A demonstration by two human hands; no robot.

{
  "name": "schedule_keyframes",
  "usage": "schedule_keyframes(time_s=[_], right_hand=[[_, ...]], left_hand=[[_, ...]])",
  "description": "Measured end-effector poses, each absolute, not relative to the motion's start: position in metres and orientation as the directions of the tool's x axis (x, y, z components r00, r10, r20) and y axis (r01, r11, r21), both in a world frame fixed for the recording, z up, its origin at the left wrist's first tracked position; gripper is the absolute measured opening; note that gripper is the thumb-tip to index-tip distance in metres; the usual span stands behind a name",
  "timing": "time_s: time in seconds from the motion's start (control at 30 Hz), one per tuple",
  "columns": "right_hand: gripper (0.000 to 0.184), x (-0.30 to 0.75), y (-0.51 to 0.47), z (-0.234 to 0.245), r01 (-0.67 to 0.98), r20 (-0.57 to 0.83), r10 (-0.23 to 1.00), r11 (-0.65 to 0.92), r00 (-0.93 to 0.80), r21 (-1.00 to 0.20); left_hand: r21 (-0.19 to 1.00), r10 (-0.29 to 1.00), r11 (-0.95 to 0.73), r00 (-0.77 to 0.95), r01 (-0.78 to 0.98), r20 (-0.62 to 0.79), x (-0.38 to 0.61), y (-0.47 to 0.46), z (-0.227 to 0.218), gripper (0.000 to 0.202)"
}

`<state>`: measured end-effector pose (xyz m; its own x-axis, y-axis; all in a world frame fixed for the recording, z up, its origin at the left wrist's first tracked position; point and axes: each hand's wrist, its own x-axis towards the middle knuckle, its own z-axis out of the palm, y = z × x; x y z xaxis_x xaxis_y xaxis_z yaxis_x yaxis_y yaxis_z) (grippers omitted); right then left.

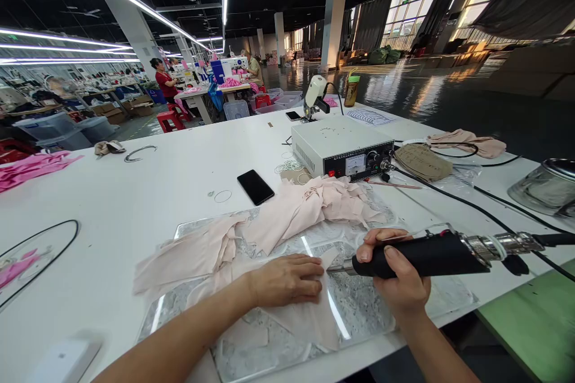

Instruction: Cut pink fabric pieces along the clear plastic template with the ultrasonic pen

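Note:
My right hand (399, 281) is wrapped around the black grip of an ultrasonic handpiece (431, 253). Its metal tip points left and meets the edge of a pale pink fabric piece (317, 320). My left hand (287, 278) presses down on that piece with bent fingers close to the tip; the fingertips are partly hidden. Under the fabric lies a clear sheet over a grey marbled board (359, 305). Just beyond my hands is a heap of pale pink fabric strips (309, 206), and another stack of fabric (193, 254) lies to the left.
A control box (345, 149) stands behind the heap, with cables running right. Nearby are a black phone (256, 187), a glass jar (545, 185), a brown fabric bundle (422, 161) and a white machine head (315, 96). A white box (65, 362) sits front left. Co-workers sit farther back.

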<state>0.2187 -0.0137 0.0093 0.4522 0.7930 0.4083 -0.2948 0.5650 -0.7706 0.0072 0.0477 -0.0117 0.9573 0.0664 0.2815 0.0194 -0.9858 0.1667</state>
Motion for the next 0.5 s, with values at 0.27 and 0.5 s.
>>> schedule_keyframes(time_s=[0.27,0.5], right_hand=[[0.005,0.2195,-0.0141,0.0085,-0.285,0.433,0.806,0.56,0.404,-0.778],[0.005,0.2208,-0.0144,0.0083,-0.307,0.425,0.811,0.557,0.403,-0.772]], left_hand=[[0.163,0.069,-0.986,0.958,0.024,0.277,0.0077,0.0478,-0.0115,0.021],[0.151,0.065,-0.988,0.957,0.022,0.284,0.007,0.0474,-0.0123,0.024]])
